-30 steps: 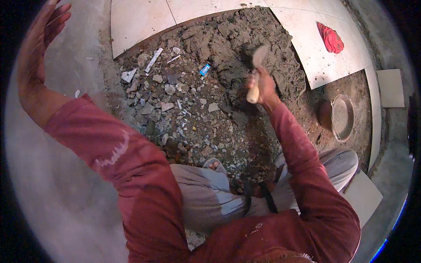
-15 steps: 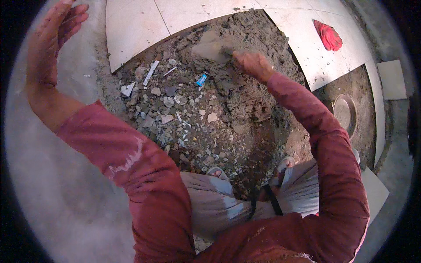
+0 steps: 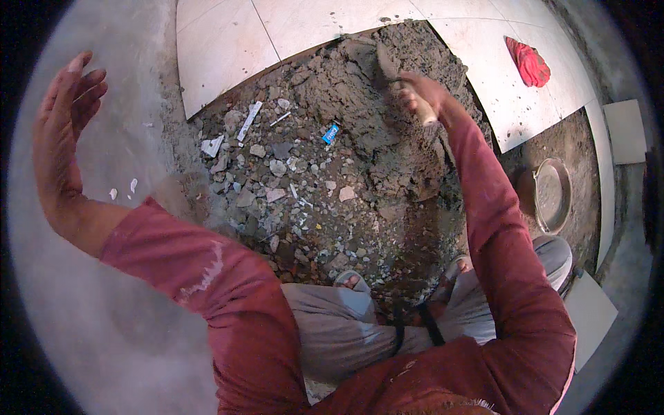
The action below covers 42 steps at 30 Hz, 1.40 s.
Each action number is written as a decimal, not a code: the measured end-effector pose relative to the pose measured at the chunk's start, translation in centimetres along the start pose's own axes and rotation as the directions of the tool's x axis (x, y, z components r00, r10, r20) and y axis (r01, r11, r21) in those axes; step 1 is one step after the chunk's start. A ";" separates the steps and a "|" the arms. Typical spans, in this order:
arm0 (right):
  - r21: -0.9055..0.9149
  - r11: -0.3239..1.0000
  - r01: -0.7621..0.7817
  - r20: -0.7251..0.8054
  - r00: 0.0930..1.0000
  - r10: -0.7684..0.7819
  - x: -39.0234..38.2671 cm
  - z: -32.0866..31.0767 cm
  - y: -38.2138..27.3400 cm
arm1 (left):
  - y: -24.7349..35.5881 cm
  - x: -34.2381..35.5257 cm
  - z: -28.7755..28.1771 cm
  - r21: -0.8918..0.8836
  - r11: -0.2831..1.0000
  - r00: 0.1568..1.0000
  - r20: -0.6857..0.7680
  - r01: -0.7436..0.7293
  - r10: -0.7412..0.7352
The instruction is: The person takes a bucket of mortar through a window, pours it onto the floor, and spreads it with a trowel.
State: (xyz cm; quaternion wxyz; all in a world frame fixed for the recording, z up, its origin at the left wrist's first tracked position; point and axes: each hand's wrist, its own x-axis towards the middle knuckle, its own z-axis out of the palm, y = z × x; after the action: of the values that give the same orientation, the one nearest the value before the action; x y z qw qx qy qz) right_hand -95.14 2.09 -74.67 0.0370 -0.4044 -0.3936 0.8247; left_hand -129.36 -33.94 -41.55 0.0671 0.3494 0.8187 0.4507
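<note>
My right hand (image 3: pixel 427 98) is closed round the pale handle of a trowel (image 3: pixel 387 62), whose narrow-looking grey blade points away from me over the wet mortar (image 3: pixel 339 83). The mortar lies in a rough, lumpy bed against the edge of the laid white tiles (image 3: pixel 228 41). Off to the left, my left hand (image 3: pixel 69 104) is raised over the grey floor with its fingers apart and nothing in it. Between the mortar and my feet spreads broken rubble (image 3: pixel 277 187) of stones and chips.
A small blue wrapper (image 3: pixel 330 134) and a white strip (image 3: pixel 250 121) lie on the rubble. On the right are a red cloth (image 3: pixel 529 62) on the tiles, a round metal pan (image 3: pixel 552 197) on the dirt and loose white tiles (image 3: pixel 624 131). My sandalled feet (image 3: pixel 349 280) stand at the rubble's near side.
The trowel, flat and blurred over the mortar before, is now turned edge-on with its handle toward me. My right hand has shifted slightly right; my left hand has lowered a little.
</note>
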 end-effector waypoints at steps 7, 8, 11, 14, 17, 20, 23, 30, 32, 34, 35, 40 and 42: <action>-0.277 0.955 -0.107 0.132 0.980 0.148 4.5 9.2 2.8 | 1.5 1.3 3.4 -0.061 0.995 0.987 0.136 -0.081 0.088; -0.390 0.920 -0.027 0.134 0.987 0.086 4.4 9.6 2.8 | 1.8 1.3 4.0 -0.039 0.997 0.989 0.130 -0.068 0.072; -0.779 0.609 0.150 0.181 0.983 -0.010 4.8 10.3 2.6 | 2.7 1.5 4.9 0.022 0.998 0.992 0.109 -0.060 0.057; -0.867 -0.408 0.286 0.476 0.717 -0.509 4.1 10.0 3.6 | 2.5 2.1 4.8 0.028 0.996 0.991 0.104 -0.086 0.083; -0.844 -0.486 0.226 0.492 0.686 -0.536 4.7 9.3 1.2 | 3.2 1.9 4.6 0.024 0.997 0.990 0.127 -0.070 0.066; -0.911 -0.413 -0.013 0.241 0.795 -0.557 4.0 7.7 -1.6 | 3.5 0.8 4.4 -0.028 0.998 0.989 0.139 -0.047 0.051; -0.964 -0.214 -0.157 0.003 0.799 -0.602 3.9 1.3 -4.5 | 3.2 1.0 4.0 -0.045 0.997 0.992 0.110 -0.056 0.061; -0.941 -0.208 0.268 0.338 0.795 -0.504 2.4 -0.1 -4.1 | 2.2 1.9 5.5 0.001 1.000 0.997 0.074 -0.009 0.009; -0.902 -0.185 0.391 0.428 0.741 -0.517 2.6 4.5 -1.0 | 2.2 2.4 6.8 -0.006 1.000 0.995 0.101 -0.007 0.008; -0.909 -0.292 0.299 0.413 0.750 -0.517 3.2 9.6 0.9 | 2.3 2.8 7.9 -0.034 0.999 0.992 0.125 -0.012 0.016; -0.898 -0.345 0.273 0.424 0.745 -0.515 3.2 11.1 1.1 | 2.4 2.9 8.3 -0.057 0.998 0.989 0.142 -0.027 0.035; -0.949 -0.281 0.141 0.291 0.730 -0.618 4.9 10.3 -0.7 | 2.3 2.8 8.1 -0.090 0.995 0.986 0.158 -0.040 0.054; -0.976 -0.209 0.063 0.186 0.739 -0.647 5.6 7.7 -2.2 | 2.0 2.5 7.4 -0.046 0.999 0.990 0.140 -0.021 0.027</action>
State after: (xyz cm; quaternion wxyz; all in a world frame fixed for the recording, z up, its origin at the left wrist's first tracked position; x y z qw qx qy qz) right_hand -104.77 1.00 -73.92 0.0579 -0.3177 -0.9394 0.1148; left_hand -127.05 -26.54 -43.82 0.1271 0.3885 0.7975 0.4438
